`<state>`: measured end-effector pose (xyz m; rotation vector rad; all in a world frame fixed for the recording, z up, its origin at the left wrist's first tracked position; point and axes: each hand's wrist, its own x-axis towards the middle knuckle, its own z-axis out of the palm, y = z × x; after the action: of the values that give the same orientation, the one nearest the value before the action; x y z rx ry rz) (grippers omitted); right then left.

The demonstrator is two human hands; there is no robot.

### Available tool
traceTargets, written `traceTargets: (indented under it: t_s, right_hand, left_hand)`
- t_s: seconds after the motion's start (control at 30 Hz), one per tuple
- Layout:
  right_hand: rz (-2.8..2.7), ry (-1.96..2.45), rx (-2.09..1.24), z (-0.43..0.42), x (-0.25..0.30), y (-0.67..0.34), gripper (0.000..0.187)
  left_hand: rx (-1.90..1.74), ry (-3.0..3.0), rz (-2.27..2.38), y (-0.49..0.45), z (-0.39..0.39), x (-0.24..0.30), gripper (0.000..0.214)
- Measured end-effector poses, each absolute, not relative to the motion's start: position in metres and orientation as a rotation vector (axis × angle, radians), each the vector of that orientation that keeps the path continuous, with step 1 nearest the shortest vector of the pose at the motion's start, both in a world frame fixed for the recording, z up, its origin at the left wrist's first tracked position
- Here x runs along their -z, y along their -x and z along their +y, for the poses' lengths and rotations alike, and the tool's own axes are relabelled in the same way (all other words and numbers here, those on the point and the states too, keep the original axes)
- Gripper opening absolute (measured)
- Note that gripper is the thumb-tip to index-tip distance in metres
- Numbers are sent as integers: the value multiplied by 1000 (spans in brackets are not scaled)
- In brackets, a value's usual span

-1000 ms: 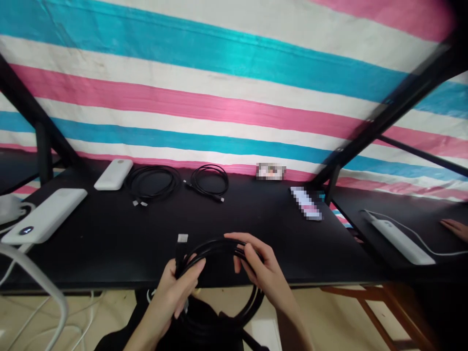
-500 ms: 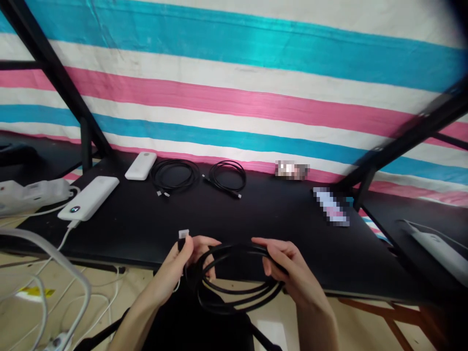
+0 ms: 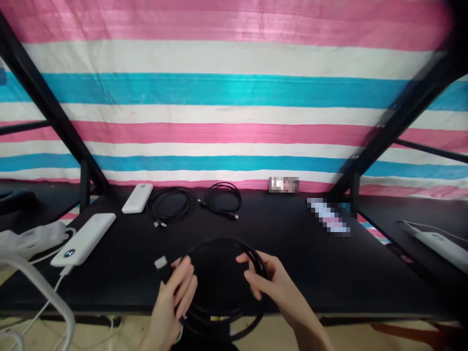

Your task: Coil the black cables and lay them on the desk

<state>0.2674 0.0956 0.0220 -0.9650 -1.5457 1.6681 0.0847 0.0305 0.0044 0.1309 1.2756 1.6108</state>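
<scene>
A coiled black cable (image 3: pixel 219 243) hangs between both my hands over the near edge of the black table (image 3: pixel 292 253). My left hand (image 3: pixel 175 297) is closed on the coil's left side, just below its silver plug (image 3: pixel 161 263), which sticks out to the upper left. On the coil's right side my right hand (image 3: pixel 270 285) is closed round the loops with its fingers curled.
Two white power banks (image 3: pixel 85 239) (image 3: pixel 138 198) lie at the table's left. Two more coiled black cables (image 3: pixel 171 202) (image 3: pixel 223 199) rest at the back. A white power strip (image 3: pixel 29 236) sits far left. Black frame bars slant at both sides before a striped tarp.
The view has tilted up. Both hands have lifted the coil further over the table; the plug end now points up-left, and my left hand has shifted from the plug down onto the loops.
</scene>
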Motion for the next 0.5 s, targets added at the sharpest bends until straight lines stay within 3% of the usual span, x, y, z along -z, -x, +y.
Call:
traceTargets:
  t_s: [0.2, 0.4, 0.5]
  right_hand:
    - [-1257, 1030, -1681, 87, 20, -225, 41]
    - [-1091, 1283, -1790, 90, 53, -215, 48]
    - [-1087, 1274, -1682, 108, 55, -220, 45]
  left_hand:
    - [-1812, -98, 870, -98, 55, -6, 47]
    - [-1838, -449, 1009, -116, 74, 17, 30]
    - [-1727, -657, 1249, -106, 97, 26, 34]
